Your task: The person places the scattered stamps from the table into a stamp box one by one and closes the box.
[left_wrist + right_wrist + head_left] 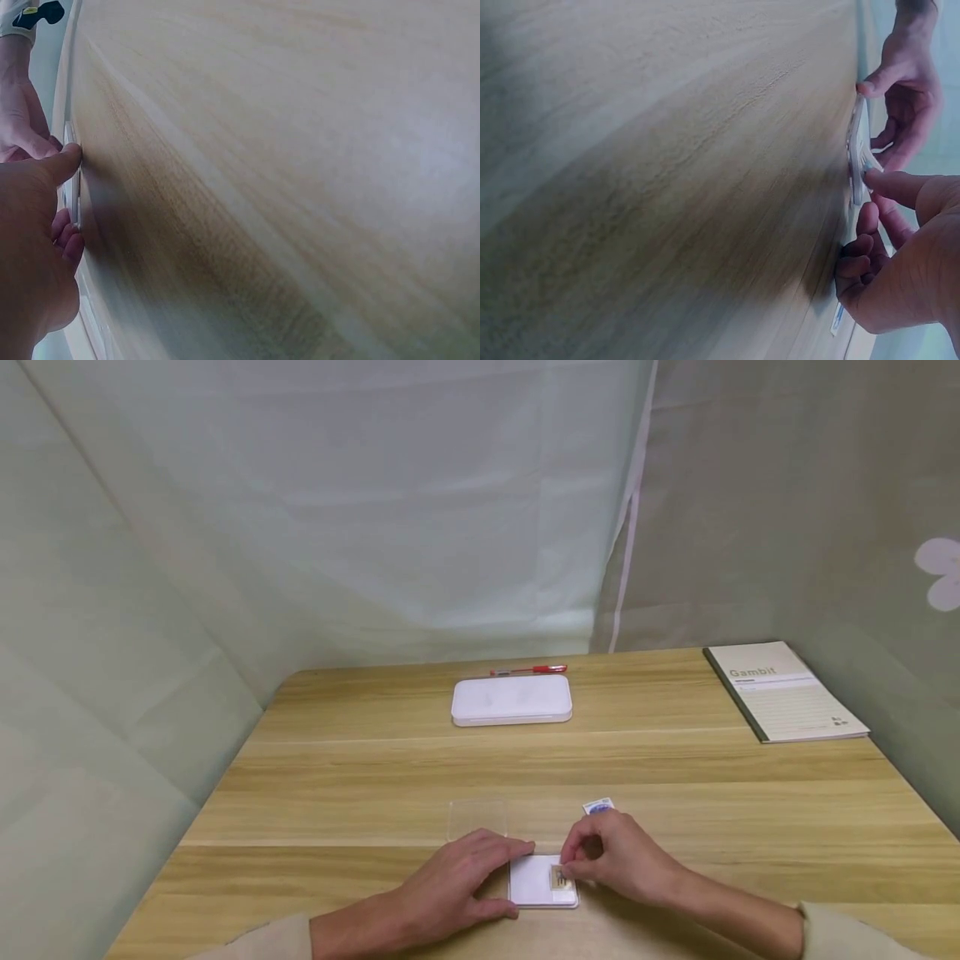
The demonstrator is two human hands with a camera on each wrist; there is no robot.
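Note:
In the head view a thin white square case (529,883) lies flat on the table, near the front. My left hand (457,881) steadies it from the left, thumb at its near corner and forefinger along its far edge. Between thumb and forefinger, my right hand (622,858) pinches a small tan stamp (558,878) with dark print, over the right part of the case. In the right wrist view the case (860,142) shows edge-on, with the right thumb close over its top. The left wrist view catches the left hand (37,217) at the case's edge.
A second small stamp (598,806) with a blue print lies just beyond the right hand. Past the left hand is a clear plastic square (477,814). Farther back are a white oblong box (512,699), a red pen (550,669) and a notebook (783,693).

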